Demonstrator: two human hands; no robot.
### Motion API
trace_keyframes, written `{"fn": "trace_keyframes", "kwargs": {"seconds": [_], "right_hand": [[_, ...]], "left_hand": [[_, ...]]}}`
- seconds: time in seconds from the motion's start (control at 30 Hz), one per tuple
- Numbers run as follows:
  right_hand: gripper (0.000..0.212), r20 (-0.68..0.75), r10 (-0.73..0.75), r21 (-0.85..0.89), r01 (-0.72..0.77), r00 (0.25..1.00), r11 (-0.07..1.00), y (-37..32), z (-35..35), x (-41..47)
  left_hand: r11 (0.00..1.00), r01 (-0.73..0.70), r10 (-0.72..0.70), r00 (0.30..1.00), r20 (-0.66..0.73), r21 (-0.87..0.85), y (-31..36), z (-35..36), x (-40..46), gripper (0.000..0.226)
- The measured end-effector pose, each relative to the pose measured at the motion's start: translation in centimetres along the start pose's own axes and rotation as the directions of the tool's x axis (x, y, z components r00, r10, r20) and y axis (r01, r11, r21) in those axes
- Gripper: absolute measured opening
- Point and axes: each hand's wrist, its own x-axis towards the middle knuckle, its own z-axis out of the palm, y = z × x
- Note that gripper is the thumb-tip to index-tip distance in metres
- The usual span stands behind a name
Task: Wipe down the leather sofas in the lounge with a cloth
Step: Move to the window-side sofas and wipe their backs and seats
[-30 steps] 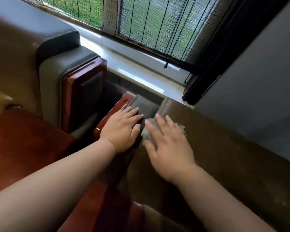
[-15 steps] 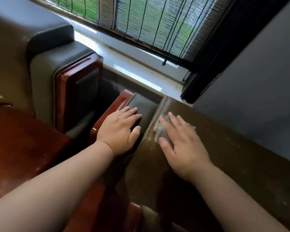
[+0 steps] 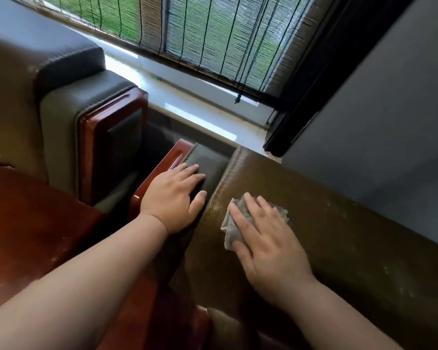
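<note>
A small grey cloth (image 3: pixel 232 224) lies flat on the dusty brown leather top of the sofa back (image 3: pixel 352 238). My right hand (image 3: pixel 266 238) presses on the cloth with straight, spread fingers and covers most of it. My left hand (image 3: pixel 175 198) rests flat on the sofa's dark padded armrest (image 3: pixel 210 160), beside its red-brown wooden trim (image 3: pixel 162 168). Nothing is held in the left hand.
A second sofa (image 3: pixel 68 107) with a wood-faced arm stands at the left, a narrow gap between the two. A red-brown wooden table (image 3: pixel 31 223) fills the lower left. Behind are a white window sill (image 3: pixel 192 104), a bamboo blind (image 3: pixel 213 39) and a grey wall (image 3: pixel 390 109).
My right hand has slid the cloth to the right and toward me along the sofa top, away from the armrest end. The left hand has stayed on the armrest.
</note>
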Motion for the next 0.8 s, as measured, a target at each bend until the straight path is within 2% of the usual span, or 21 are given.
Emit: {"fn": "trace_keyframes", "kwargs": {"seconds": [0.07, 0.13, 0.2, 0.23, 0.3, 0.43, 0.5, 0.57, 0.63, 0.7, 0.73, 0.77, 0.8], "right_hand": [[0.062, 0.065, -0.006, 0.023, 0.005, 0.998, 1.000, 2.2, -1.0, 1.3], [0.060, 0.083, 0.151, 0.086, -0.158, 0.985, 0.984, 5.4, -2.6, 5.3], [0.058, 0.124, 0.335, 0.108, -0.348, 0.934, 0.931, 7.6, -4.2, 8.7], [0.058, 0.123, 0.373, 0.093, -0.385, 0.920, 0.918, 7.7, -4.3, 9.2], [0.058, 0.085, 0.339, 0.083, -0.346, 0.937, 0.935, 6.1, -3.0, 7.1], [0.061, -0.035, 0.125, -0.002, -0.126, 0.991, 0.992, 0.8, -0.3, -2.4], [0.063, 0.055, 0.066, -0.048, -0.063, 0.996, 0.997, 2.0, -0.8, -4.0], [0.061, 0.077, 0.165, -0.068, -0.160, 0.983, 0.985, 5.9, -1.9, -3.5], [0.058, 0.089, 0.411, -0.087, -0.404, 0.907, 0.911, 10.4, -3.3, -3.1], [0.058, 0.107, 0.590, -0.069, -0.586, 0.801, 0.808, 13.1, -4.2, -3.5], [0.059, 0.101, 0.614, -0.036, -0.613, 0.783, 0.789, 12.8, -4.0, -3.7], [0.060, 0.102, 0.595, 0.019, -0.599, 0.797, 0.800, 11.6, -3.5, -3.6], [0.062, 0.092, 0.527, 0.076, -0.534, 0.845, 0.842, 9.8, -2.8, -3.3]], "left_hand": [[1.000, -0.004, 0.004, 1.000, 0.005, -0.010, 0.2, -0.1, 0.0, 0.071], [1.000, 0.004, -0.005, 1.000, -0.011, -0.011, 0.3, -0.1, 0.0, 0.072], [1.000, 0.005, -0.005, 1.000, -0.025, -0.007, 0.2, 0.1, 0.0, 0.072], [1.000, 0.012, -0.012, 0.999, -0.033, -0.003, 0.0, 0.3, -0.1, 0.071], [1.000, 0.016, -0.016, 0.999, -0.031, -0.002, 0.0, 0.5, 0.2, 0.069], [0.999, 0.034, -0.034, 0.999, -0.035, -0.005, 0.2, 0.2, 0.2, 0.068], [0.994, 0.098, -0.099, 0.995, -0.016, -0.048, 1.0, -0.3, 0.2, 0.061], [0.952, 0.250, -0.247, 0.968, 0.039, -0.175, 3.4, -1.6, 1.2, 0.057], [0.914, 0.325, -0.316, 0.946, 0.074, -0.242, 7.3, -2.5, 2.8, 0.061], [0.971, 0.175, -0.169, 0.984, 0.055, -0.163, 11.7, -2.2, 3.6, 0.067], [0.997, 0.048, -0.045, 0.998, 0.053, -0.067, 13.4, -1.6, 3.5, 0.067], [0.998, -0.058, 0.056, 0.996, 0.067, 0.033, 14.4, -1.0, 3.2, 0.067], [0.989, -0.112, 0.104, 0.992, 0.076, 0.100, 14.7, -0.6, 3.0, 0.066]]}}
